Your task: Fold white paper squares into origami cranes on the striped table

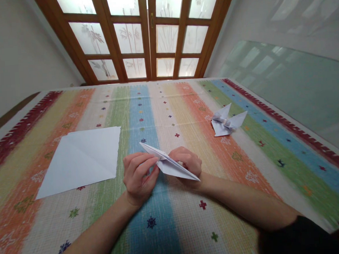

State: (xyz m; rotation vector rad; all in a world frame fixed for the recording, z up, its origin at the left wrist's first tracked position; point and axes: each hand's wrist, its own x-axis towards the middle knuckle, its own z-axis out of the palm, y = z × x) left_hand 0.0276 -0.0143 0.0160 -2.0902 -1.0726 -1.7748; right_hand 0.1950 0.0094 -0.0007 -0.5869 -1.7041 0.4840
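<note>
A long, pointed piece of folded white paper (174, 169) is held between my hands above the middle of the table, slanting from upper left to lower right. My left hand (139, 173) pinches its left side, with thumb and fingers closed on the folds. Behind its far edge, my right hand (187, 160) has curled fingers gripping the paper; the fingertips are partly hidden by it. Sheets of plain white paper (82, 159) lie flat to the left of my left hand. Farther back on the right rests a finished-looking folded paper figure (225, 121) with two raised points.
A striped, patterned tablecloth (152, 224) covers the table. Beyond its far edge stand wooden doors (148, 36) with frosted panes. A pale glass-like panel (293, 81) runs along the right wall, close to the table's side.
</note>
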